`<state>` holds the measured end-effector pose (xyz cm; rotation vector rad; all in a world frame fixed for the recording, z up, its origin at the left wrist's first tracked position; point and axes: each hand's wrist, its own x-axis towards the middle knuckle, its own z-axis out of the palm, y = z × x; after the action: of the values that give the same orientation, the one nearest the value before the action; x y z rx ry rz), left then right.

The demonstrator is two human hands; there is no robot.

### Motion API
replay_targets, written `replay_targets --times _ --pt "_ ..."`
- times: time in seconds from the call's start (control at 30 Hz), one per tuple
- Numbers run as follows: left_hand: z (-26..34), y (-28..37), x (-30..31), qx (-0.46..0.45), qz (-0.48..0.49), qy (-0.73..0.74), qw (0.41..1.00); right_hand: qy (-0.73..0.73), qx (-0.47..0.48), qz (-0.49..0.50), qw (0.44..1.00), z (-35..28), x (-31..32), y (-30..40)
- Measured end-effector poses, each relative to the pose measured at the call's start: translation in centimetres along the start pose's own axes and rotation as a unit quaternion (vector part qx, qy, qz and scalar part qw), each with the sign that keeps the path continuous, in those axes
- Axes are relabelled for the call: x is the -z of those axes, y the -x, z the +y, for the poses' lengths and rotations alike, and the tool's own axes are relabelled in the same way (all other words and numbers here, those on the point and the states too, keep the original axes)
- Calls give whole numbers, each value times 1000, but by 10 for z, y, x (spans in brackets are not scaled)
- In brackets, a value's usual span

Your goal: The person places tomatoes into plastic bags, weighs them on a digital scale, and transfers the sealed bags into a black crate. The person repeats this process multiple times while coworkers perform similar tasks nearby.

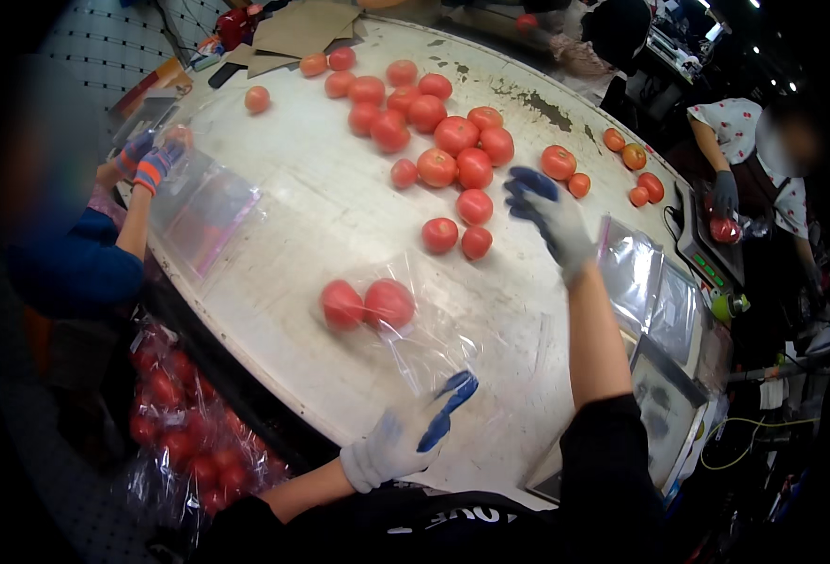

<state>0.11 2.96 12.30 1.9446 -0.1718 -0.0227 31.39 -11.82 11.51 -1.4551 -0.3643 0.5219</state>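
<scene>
My right hand (550,222), in a grey glove with a blue palm, is stretched over the table with nothing in it. It is slightly blurred, just right of a cluster of red tomatoes (456,136). Two tomatoes (389,304) lie inside a clear plastic bag (432,345) in front of me. At the bag's near end is my left hand (411,430), gloved alike, its blue fingertips by the film. Whether the fingers pinch the film cannot be made out. Three loose tomatoes (440,235) lie between the bag and the cluster.
Flat clear bags (630,271) lie to the right, near a scale (703,261) where a co-worker's gloved hand (725,194) holds bagged tomatoes. On the left, another person's gloved hands (150,162) work above more bags (207,218). Bagged tomatoes (182,423) sit below the table's left edge.
</scene>
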Motion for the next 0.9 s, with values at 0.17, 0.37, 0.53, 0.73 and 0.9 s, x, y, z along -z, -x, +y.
replay_targets --times 0.17,0.37,0.53,0.73,0.9 --pt "-6 -8 18 90 -99 8 991 298 -22 240 923 127 7 -158" --pt "-23 -5 15 4 -92 21 996 221 -13 244 944 136 1 -177" --pt "-9 1 10 -36 -115 -79 990 -267 0 30 963 64 15 -77" --pt "17 9 -6 54 16 -64 996 -239 85 -94 963 1 -35 140" --pt "20 19 -19 -85 134 -47 986 -240 -97 -49 965 2 -91 241"
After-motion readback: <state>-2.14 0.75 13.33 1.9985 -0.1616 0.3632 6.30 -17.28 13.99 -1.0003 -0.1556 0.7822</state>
